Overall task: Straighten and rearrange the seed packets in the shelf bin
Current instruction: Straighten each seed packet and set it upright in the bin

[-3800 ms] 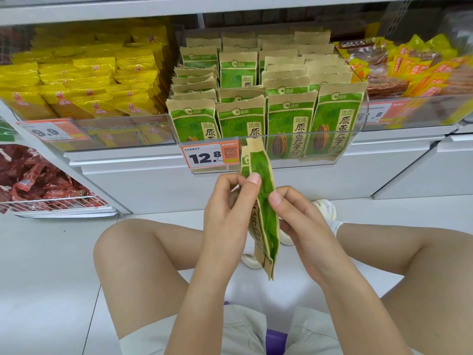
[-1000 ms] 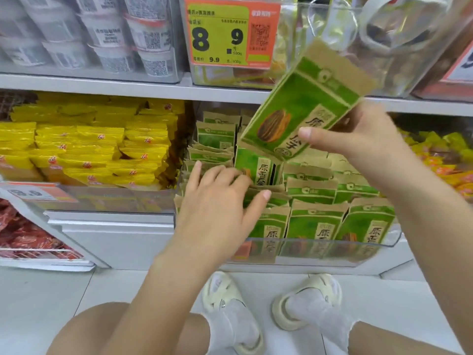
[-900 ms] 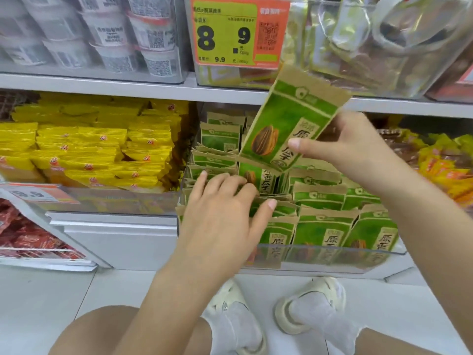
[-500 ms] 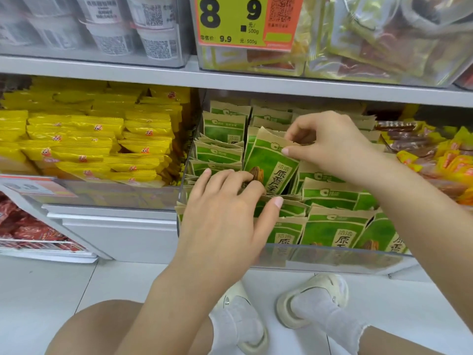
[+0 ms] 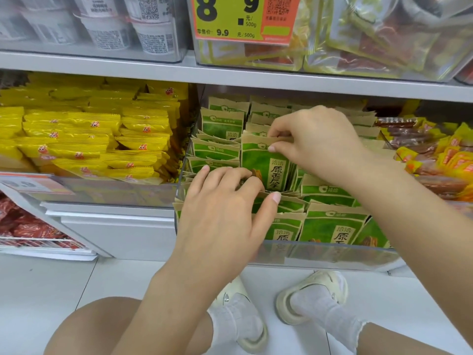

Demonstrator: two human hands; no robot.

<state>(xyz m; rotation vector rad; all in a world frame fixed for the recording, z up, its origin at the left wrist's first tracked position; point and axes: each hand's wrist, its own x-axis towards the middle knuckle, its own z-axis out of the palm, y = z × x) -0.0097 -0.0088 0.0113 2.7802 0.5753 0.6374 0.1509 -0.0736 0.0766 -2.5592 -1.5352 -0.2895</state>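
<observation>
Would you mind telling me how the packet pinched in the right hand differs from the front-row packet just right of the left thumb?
The pinched packet sits mid-bin, held at its top edge by the right hand; the front-row packet stands free against the clear bin wall, touched by neither hand. The pinched packet rises above the packets in front of it; the front-row one stands level with its row. Both share a green face with a tan top band.

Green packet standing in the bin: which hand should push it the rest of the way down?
Right hand: it already pinches the packet by its top edge. The left hand is holding the front packets aside.
</observation>
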